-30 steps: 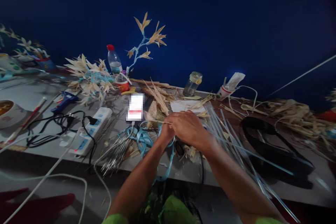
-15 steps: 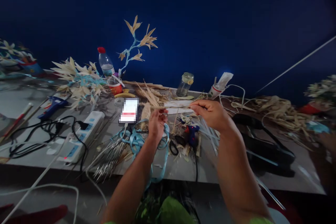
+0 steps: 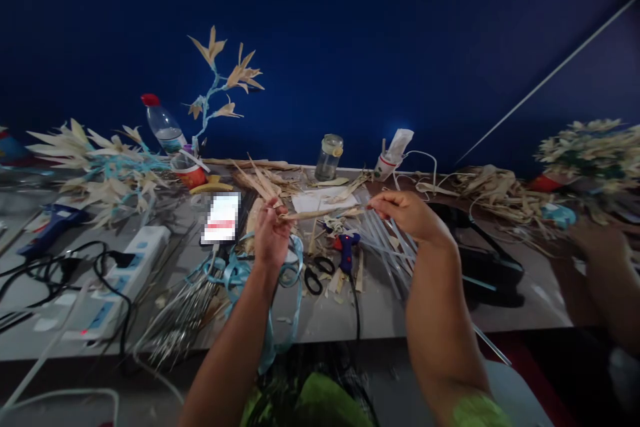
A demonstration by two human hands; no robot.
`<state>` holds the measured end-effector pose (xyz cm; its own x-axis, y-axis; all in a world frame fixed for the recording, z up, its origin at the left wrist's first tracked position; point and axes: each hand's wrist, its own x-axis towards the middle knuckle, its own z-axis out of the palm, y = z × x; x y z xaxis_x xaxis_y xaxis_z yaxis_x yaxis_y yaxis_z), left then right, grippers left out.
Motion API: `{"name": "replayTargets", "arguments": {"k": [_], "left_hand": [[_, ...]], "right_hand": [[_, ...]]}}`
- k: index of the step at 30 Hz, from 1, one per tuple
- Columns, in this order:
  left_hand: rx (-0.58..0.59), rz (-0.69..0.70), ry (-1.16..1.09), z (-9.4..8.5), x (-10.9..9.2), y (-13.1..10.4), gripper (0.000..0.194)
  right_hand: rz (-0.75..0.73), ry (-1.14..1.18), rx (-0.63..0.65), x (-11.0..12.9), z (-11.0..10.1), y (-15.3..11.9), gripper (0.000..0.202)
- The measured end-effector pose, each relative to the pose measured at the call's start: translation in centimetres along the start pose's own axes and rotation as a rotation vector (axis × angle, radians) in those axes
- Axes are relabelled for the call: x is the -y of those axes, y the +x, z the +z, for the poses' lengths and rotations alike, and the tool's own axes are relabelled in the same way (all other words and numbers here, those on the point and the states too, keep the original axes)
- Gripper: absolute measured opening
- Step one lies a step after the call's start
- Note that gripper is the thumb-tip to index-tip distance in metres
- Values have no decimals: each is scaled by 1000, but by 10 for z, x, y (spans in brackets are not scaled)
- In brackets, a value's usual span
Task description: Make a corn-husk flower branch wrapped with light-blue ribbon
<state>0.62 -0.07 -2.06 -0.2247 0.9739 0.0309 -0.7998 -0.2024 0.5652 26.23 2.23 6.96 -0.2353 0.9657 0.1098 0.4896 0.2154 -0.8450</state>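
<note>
A thin strip of dried husk [image 3: 320,213] stretches level between my two hands. My left hand [image 3: 273,233] is closed on its left end, and my right hand [image 3: 405,215] pinches the right end. Behind the strip lies a white sheet [image 3: 313,201] with husk pieces around it. Below it are black-handled scissors [image 3: 314,279] and a blue glue gun [image 3: 347,250]. Light blue ribbon [image 3: 237,273] lies in loops by my left wrist, beside a bundle of thin wires [image 3: 183,320].
On the left are a power strip [image 3: 135,267], cables, a lit phone [image 3: 221,217], husk flowers [image 3: 107,160] and a bottle [image 3: 165,125]. A jar [image 3: 329,157] and cup [image 3: 386,165] stand behind. Another person's arm [image 3: 603,267] shows at the right edge.
The view has shifted to the right. My hands are farther apart, with more of the husk strip showing between them. More of the other person's arm shows at the right.
</note>
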Motion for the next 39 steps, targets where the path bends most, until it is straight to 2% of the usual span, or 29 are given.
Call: {"name": "replayTargets", "arguments": {"k": [5, 8, 10, 12, 16, 17, 20, 22, 25, 29, 34, 39], "left_hand": [[12, -6, 159, 3, 12, -2, 23], [8, -30, 208, 4, 15, -3, 23], [-14, -48, 207, 4, 16, -3, 23], [-27, -69, 202, 3, 18, -3, 24], [-2, -95, 250, 2, 26, -5, 27], [8, -101, 280, 2, 28, -6, 28], [24, -106, 433, 3, 31, -9, 29], [38, -75, 556, 3, 32, -10, 29], [64, -9, 719, 3, 31, -11, 25], [124, -86, 876, 2, 31, -12, 21], [206, -208, 863, 4, 30, -15, 22], [231, -126, 1020, 3, 27, -15, 17]], "right_hand": [[-2, 392, -278, -10, 6, 12, 21], [-26, 713, -441, -12, 12, 17, 30], [-26, 914, -497, -11, 23, 17, 35], [18, 965, -407, -8, 44, 15, 35], [38, 629, -41, 0, 103, 10, 32], [25, 555, -22, 1, 116, 10, 28], [62, 447, -119, 2, 140, 14, 26], [110, 463, -184, -2, 143, 18, 29], [137, 705, -195, -11, 141, 24, 24], [180, 1008, -144, -22, 138, 25, 22], [154, 1093, -87, -28, 132, 22, 25], [196, 1112, -127, -29, 116, 21, 28]]}}
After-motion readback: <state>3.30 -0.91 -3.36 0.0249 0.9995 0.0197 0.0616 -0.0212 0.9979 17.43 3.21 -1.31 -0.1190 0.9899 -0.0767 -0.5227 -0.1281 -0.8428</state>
